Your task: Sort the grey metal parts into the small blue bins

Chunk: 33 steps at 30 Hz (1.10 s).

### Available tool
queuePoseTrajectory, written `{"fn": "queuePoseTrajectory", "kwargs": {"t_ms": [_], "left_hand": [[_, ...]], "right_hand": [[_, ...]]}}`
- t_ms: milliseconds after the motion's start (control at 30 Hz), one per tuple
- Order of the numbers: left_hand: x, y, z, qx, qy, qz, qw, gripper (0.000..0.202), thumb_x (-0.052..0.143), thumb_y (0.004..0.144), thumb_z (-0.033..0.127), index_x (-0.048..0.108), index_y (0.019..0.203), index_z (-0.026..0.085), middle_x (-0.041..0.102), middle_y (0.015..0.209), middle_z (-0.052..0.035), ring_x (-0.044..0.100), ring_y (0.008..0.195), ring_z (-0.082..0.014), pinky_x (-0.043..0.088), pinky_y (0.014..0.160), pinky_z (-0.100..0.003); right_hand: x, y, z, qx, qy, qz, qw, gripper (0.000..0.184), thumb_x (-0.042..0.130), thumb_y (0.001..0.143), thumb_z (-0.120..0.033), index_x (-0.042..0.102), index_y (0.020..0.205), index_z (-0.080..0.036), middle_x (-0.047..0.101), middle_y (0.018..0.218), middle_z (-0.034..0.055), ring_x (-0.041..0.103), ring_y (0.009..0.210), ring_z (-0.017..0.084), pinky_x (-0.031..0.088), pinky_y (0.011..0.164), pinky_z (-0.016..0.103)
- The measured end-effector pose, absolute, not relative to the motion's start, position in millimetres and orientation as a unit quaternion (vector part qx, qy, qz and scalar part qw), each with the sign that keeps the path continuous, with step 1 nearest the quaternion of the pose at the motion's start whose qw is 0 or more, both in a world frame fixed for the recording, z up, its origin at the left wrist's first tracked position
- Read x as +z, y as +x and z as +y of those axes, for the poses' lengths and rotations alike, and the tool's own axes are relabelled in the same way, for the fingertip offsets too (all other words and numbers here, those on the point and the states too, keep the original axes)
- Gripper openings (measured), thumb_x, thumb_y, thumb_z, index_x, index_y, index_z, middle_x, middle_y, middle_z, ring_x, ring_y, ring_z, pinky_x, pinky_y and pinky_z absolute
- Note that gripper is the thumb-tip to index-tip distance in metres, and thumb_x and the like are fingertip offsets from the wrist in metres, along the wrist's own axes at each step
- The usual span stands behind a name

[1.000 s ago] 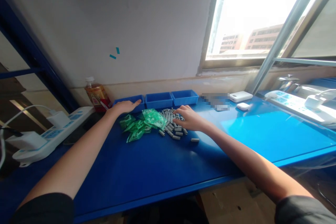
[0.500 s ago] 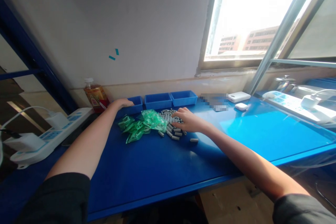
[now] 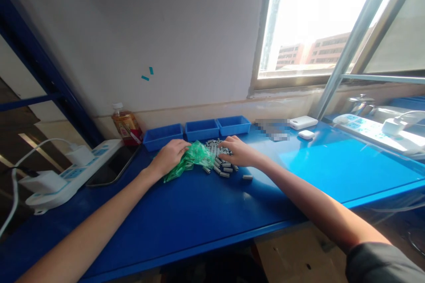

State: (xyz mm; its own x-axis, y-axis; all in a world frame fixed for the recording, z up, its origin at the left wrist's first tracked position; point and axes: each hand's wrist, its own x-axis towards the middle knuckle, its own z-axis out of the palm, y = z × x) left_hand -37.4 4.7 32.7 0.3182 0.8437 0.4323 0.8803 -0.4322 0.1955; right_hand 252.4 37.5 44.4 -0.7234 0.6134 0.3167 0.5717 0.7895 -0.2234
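Note:
My left hand (image 3: 171, 157) reaches over the pile of small green plastic bags (image 3: 198, 154), its fingers stretched loosely across the near-left part and hiding some of it. Nothing shows clearly gripped in it. Beside the bags lies a heap of short grey metal pieces (image 3: 217, 169), with one piece (image 3: 247, 177) apart on the right. At the heap's right side, my right hand (image 3: 238, 152) is open, thumb and fingers apart, its fingertips close to the pieces. Whether they touch cannot be told.
Three blue bins stand along the wall: left (image 3: 162, 137), middle (image 3: 202, 129) and right (image 3: 233, 125). A bottle (image 3: 124, 124), phone (image 3: 111, 172) and power strip (image 3: 56, 194) lie left. White devices (image 3: 303, 122) and another power strip (image 3: 365, 130) are at right.
My left hand has come back from the left blue bin, moving right and nearer, onto the green bags. My right hand stays at the metal pieces. The view has shifted slightly.

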Motion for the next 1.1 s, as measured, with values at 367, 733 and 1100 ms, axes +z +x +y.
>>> {"fn": "queuePoseTrajectory", "kwargs": {"t_ms": [367,733,1100], "left_hand": [[30,-31,-33,-0.289,-0.751,-0.592,0.042,0.034,0.045,0.088,0.046,0.061,0.107,0.023,0.061,0.114,-0.0077,0.051,0.113,-0.026,0.037,0.101,-0.04],[26,-11,-44,-0.333,-0.762,-0.551,0.066,0.027,0.047,0.089,0.042,0.062,0.102,0.024,0.062,0.104,-0.0077,0.051,0.107,-0.0266,0.039,0.095,-0.042],[44,-9,-54,-0.392,-0.663,-0.626,-0.119,0.053,0.031,0.091,0.054,0.052,0.057,0.019,0.055,0.055,-0.0007,0.055,0.058,-0.0179,0.038,0.057,-0.027]], "right_hand": [[43,184,36,0.067,-0.392,-0.9,0.178,0.049,0.059,0.082,-0.05,0.056,0.12,-0.018,0.063,0.109,0.0127,0.051,0.107,0.031,0.041,0.084,0.041],[59,174,39,0.149,-0.367,-0.847,0.354,0.016,0.06,0.078,-0.013,0.062,0.094,-0.014,0.061,0.087,0.0047,0.056,0.081,0.017,0.042,0.073,0.028],[64,170,12,0.059,-0.193,-0.901,0.383,0.015,0.056,0.075,-0.007,0.064,0.08,-0.019,0.058,0.089,0.0044,0.046,0.094,0.02,0.038,0.084,0.033]]}}
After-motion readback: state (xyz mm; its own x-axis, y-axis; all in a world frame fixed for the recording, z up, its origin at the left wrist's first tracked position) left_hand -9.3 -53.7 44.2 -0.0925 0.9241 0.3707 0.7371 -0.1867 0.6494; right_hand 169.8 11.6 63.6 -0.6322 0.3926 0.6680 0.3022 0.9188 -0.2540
